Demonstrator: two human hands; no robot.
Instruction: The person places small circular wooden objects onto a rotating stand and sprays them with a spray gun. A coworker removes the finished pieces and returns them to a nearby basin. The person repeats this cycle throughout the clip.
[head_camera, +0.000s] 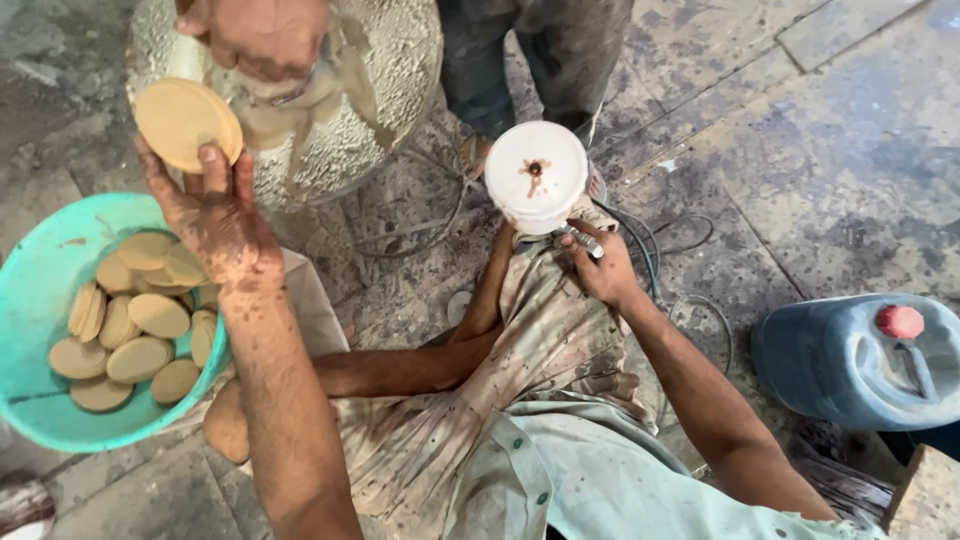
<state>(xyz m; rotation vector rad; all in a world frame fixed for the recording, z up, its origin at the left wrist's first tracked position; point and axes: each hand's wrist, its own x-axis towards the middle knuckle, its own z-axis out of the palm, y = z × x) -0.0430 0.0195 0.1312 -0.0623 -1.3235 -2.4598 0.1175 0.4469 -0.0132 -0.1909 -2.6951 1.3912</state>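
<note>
My left hand (215, 220) is raised and pinches a round tan disc (185, 122) by its lower edge, fingers and thumb closed on it. My right hand (600, 265) grips the metal handle of a spray gun; its white cup (535, 175), stained brown at the lid's centre, points up at the camera. Just above the disc, another person's hand (260, 40) holds a wet tan rag (320, 95) that hangs down beside it.
A teal basin (40, 300) at the left holds several more tan discs (140, 325). A rough white round drum (400, 60) stands behind the rag. The other person's legs (530, 50) are at the top. Hoses (690, 240) trail over the stained floor. A blue jerrycan (850, 370) lies at the right.
</note>
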